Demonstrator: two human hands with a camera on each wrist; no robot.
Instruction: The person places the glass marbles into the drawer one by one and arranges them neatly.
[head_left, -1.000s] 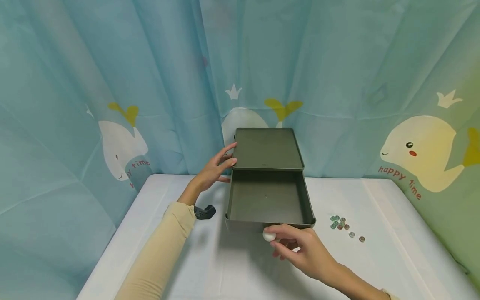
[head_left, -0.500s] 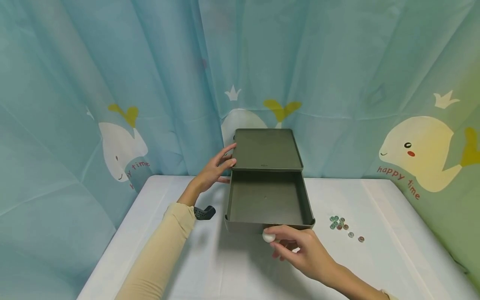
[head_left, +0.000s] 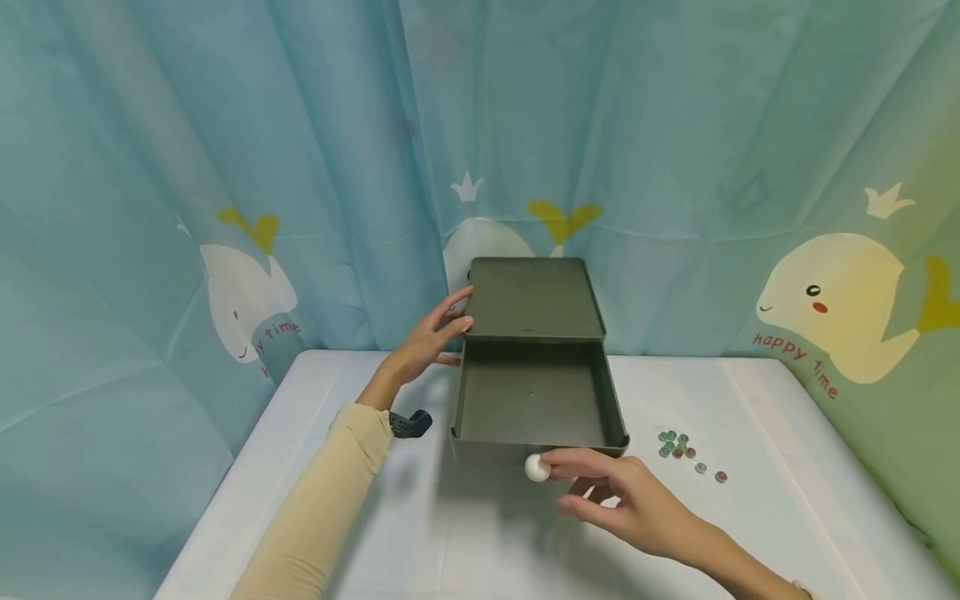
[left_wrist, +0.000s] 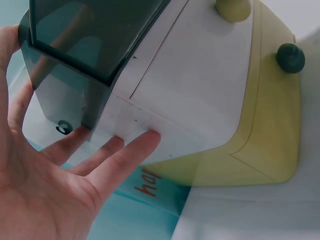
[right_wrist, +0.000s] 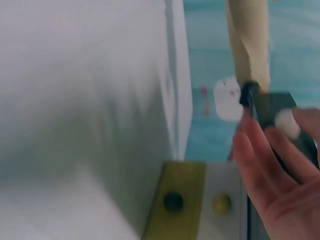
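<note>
A stacked drawer unit (head_left: 536,296) has a dark green top tier, with its green drawer (head_left: 487,451) pulled far out. White and yellow tiers show below it in the left wrist view. My left hand (head_left: 416,342) rests on the unit's left side, fingers spread against the green and white walls (left_wrist: 135,112). On the drawer's front is a round white knob (head_left: 537,468). My right hand (head_left: 630,504) has its fingers touching the knob's right side, while the thumb stands away from it. In the right wrist view, the knob (right_wrist: 287,123) lies beyond the extended fingers.
Several small round green, brown and clear pieces (head_left: 675,445) lie on the white tabletop (head_left: 750,533) at right. The white drawer bears a yellow knob (left_wrist: 233,9); the yellow drawer has a dark green knob (left_wrist: 290,58). A whale-print curtain (head_left: 637,125) hangs behind.
The right thumb has let go of the white knob and moved away, and the right hand has shifted slightly right. The left hand and the drawer look unmoved.
</note>
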